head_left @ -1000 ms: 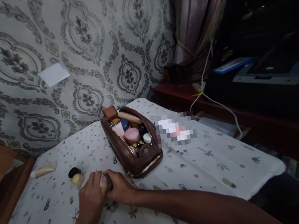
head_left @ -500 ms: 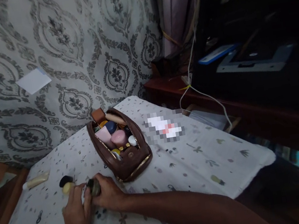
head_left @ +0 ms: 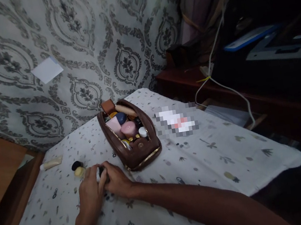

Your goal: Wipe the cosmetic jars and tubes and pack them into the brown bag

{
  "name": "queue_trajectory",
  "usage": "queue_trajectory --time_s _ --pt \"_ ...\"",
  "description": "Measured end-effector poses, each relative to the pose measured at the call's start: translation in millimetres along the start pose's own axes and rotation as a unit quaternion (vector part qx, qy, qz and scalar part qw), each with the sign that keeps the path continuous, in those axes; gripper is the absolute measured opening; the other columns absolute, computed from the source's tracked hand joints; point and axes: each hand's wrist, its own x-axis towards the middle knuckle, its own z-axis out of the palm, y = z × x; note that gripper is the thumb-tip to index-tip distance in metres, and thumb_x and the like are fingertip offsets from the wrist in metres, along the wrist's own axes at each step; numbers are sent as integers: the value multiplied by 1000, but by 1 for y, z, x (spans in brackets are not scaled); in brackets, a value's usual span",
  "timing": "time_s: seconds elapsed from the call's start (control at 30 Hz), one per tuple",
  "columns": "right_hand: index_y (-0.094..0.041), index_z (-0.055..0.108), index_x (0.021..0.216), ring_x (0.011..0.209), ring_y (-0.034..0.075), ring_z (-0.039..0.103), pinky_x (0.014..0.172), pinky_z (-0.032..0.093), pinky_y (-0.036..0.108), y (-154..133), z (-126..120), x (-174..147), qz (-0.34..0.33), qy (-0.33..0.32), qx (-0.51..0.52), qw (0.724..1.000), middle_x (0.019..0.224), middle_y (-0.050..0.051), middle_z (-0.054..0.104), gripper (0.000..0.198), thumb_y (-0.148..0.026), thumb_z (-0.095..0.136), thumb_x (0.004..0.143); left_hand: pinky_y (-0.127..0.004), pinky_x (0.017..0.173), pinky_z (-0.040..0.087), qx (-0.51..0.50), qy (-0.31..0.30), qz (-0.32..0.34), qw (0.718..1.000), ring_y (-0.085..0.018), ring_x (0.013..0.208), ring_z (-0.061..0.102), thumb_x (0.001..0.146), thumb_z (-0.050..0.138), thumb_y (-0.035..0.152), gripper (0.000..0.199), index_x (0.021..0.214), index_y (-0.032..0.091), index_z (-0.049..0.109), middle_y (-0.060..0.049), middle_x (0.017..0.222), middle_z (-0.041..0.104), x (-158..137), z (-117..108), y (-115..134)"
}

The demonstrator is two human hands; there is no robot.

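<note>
My left hand (head_left: 89, 186) is closed on a small white item (head_left: 98, 174), mostly covered by the fingers. Pressed close against it, my right hand (head_left: 119, 180) grips a small dark container (head_left: 103, 174), whose exact kind I cannot make out. Just beyond the left fingers lie a pale yellow round piece (head_left: 79, 172) and a black round piece (head_left: 76, 165). A brown zip pouch (head_left: 143, 157) stands unzipped beyond my right hand. Inside it are a pink-lidded jar (head_left: 128, 129), a dark blue lid (head_left: 121, 118), a white cap (head_left: 142, 131) and other cosmetics.
A cream tube with a white cap (head_left: 51, 163) lies at the left of the patterned cloth (head_left: 204, 164). Right of the pouch is a blurred-out white and red item (head_left: 177, 120). White cables (head_left: 217, 52) hang by the dark red furniture (head_left: 174, 80). Patterned wallpaper (head_left: 78, 55) backs the table.
The view has shifted, so everything appears further right. Both hands stay together, and the dark container is now more covered by my fingers.
</note>
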Motion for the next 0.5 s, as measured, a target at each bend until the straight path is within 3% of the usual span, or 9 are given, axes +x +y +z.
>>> queue_trajectory --time_s 0.17,0.5 --pt "-22 51 105 81 19 62 74 48 28 -4 0 0 14 -7 -24 1000 90 1 65 38 -13 58 69 -28 55 41 142 50 43 988 -20 71 63 102 38 40 34 106 19 65 -6 87 65 -5 7 1" --pt "-24 44 87 68 13 49 60 36 22 -8 0 -3 46 -48 -16 998 75 -7 54 38 -20 71 61 -28 51 34 151 142 83 975 -17 63 60 102 37 29 33 87 20 65 -3 78 62 -14 9 -9"
